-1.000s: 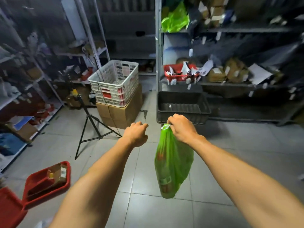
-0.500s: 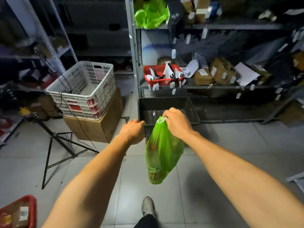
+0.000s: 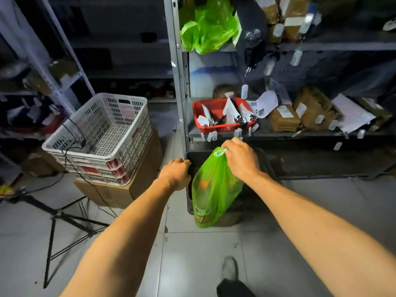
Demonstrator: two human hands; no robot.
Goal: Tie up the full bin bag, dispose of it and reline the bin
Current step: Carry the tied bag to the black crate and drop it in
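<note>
A full green bin bag (image 3: pixel 212 189) hangs from my right hand (image 3: pixel 240 159), which grips its gathered, tied top. The bag dangles in front of a black crate (image 3: pixel 265 166) on the floor under the metal shelf rack. My left hand (image 3: pixel 175 174) is curled into a loose fist with nothing in it, at the crate's left corner, just left of the bag. Loose green plastic bags (image 3: pixel 210 28) lie on the upper shelf of the rack.
A white lattice basket (image 3: pixel 102 136) sits on a cardboard box (image 3: pixel 128 185) to the left. A black tripod (image 3: pixel 64 217) with a cable stands at the lower left. A red basket (image 3: pixel 218 116) and brown parcels (image 3: pixel 300 114) fill the middle shelf. My shoe (image 3: pixel 229 269) is on the tiled floor.
I have walked forward and turned toward the shelf rack; the black crate and shelves are much closer. The bag still hangs from my right hand, and my left hand has stayed beside it.
</note>
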